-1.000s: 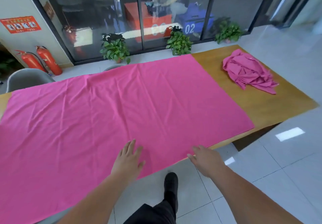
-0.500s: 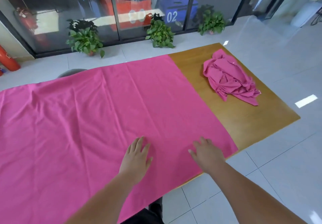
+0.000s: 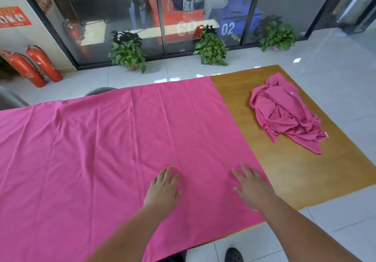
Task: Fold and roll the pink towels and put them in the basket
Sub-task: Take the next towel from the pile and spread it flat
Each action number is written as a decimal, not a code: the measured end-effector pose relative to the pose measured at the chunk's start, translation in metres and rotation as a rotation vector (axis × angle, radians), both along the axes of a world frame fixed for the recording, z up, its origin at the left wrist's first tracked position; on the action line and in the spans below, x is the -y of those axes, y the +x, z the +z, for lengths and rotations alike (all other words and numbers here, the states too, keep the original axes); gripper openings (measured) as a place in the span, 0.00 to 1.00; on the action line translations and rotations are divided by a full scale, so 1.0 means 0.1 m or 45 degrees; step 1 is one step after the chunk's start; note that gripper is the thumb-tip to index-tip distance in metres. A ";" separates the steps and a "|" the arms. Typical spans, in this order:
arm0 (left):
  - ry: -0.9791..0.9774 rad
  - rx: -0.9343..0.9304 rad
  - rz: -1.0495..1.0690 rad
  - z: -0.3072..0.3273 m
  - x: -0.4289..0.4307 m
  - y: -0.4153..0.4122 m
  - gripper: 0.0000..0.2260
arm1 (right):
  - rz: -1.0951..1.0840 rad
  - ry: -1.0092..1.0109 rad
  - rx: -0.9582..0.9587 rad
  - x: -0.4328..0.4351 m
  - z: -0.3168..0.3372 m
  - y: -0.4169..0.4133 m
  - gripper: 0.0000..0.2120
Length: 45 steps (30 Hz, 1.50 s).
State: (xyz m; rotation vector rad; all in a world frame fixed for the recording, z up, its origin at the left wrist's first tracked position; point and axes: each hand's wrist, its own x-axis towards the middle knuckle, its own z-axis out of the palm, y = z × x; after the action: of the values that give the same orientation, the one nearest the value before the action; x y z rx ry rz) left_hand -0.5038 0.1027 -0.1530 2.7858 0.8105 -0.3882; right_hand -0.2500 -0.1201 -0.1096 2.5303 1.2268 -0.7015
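Observation:
A large pink towel (image 3: 114,143) lies spread flat over most of the wooden table (image 3: 301,176), with faint creases. My left hand (image 3: 162,190) rests flat on it near the front edge, fingers straight. My right hand (image 3: 252,186) lies flat on the towel close to its right edge, fingers spread. A second pink towel (image 3: 284,113) sits crumpled in a heap on the bare right end of the table. No basket is in view.
Beyond the table stand three potted plants (image 3: 211,48) along a glass wall. Two red fire extinguishers (image 3: 32,66) stand at the far left. A grey chair back (image 3: 99,90) shows behind the table. My shoe (image 3: 234,254) is on the tiled floor.
Both hands have slid forward from the front edge onto the towel, flattening it. The view has shifted as my head moved.

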 end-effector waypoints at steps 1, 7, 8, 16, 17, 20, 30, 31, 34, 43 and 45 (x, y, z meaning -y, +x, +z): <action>-0.007 -0.036 0.020 0.02 0.06 0.00 0.29 | 0.024 -0.019 -0.011 0.02 0.01 0.04 0.34; -0.020 -0.060 0.207 0.18 0.62 0.03 0.28 | 0.132 -0.032 0.063 0.21 0.11 0.19 0.30; -0.022 -0.060 0.241 0.20 0.73 0.05 0.27 | 0.151 -0.019 0.072 0.25 0.12 0.21 0.29; -0.092 -0.088 0.432 0.24 1.32 0.08 0.28 | 0.284 0.030 0.053 0.51 0.12 0.37 0.29; -0.104 -0.088 0.444 0.23 1.36 0.06 0.29 | 0.287 0.028 0.044 0.54 0.12 0.38 0.30; -0.121 -0.107 0.470 0.20 1.43 -0.02 0.32 | 0.269 0.022 0.009 0.59 0.11 0.45 0.36; -0.133 -0.135 0.521 0.15 1.53 -0.27 0.34 | 0.232 0.026 0.075 0.76 0.03 0.46 0.37; -0.133 -0.131 0.528 0.15 1.54 -0.29 0.34 | 0.216 0.033 0.081 0.75 0.04 0.44 0.36; -0.134 -0.123 0.544 0.18 1.59 -0.33 0.33 | 0.202 0.065 0.117 0.72 0.02 0.39 0.37; -0.169 -0.091 0.585 0.21 1.61 -0.59 0.32 | 0.189 0.117 0.107 0.84 -0.15 0.21 0.40; -0.161 -0.091 0.578 0.20 1.59 -0.66 0.31 | 0.203 0.140 0.052 0.84 -0.16 0.09 0.40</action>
State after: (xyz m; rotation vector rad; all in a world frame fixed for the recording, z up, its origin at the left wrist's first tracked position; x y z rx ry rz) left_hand -0.5703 -0.0565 -0.1326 2.3871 1.3420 -0.4370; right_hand -0.2409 -0.2038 -0.1251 2.4828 1.4709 -0.5572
